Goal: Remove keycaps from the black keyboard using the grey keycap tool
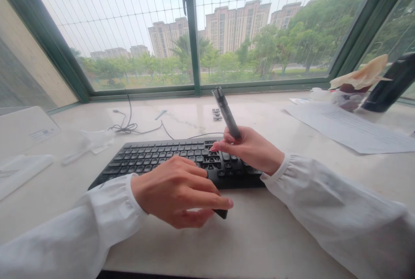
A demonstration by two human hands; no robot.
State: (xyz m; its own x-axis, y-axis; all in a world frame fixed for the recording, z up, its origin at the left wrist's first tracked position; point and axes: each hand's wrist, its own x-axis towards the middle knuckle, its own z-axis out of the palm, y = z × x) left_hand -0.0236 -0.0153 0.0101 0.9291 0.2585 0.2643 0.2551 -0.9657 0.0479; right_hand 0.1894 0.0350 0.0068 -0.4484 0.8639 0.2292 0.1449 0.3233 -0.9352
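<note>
On the white tabletop lies a black keyboard (155,155), with several keycaps off its right part and the sockets bare. My right hand (251,149) is closed around a slim black stick-like tool (228,112), whose notched end points up and away; its exact kind I cannot tell. The index fingertip reaches over the bare sockets. My left hand (181,192) covers the keyboard's front middle, fingers curled. From under its fingertips juts the end of a black piece (222,213), mostly hidden by the hand. Behind the keyboard sit several loose keycaps (216,114).
A black cable (128,127) coils behind the keyboard, near a small blue strip (161,114). White box (26,127) and crumpled wrapping (94,140) are at left. Paper sheets (350,125) and a dark bottle (391,84) stand right. The window (196,32) bounds the back.
</note>
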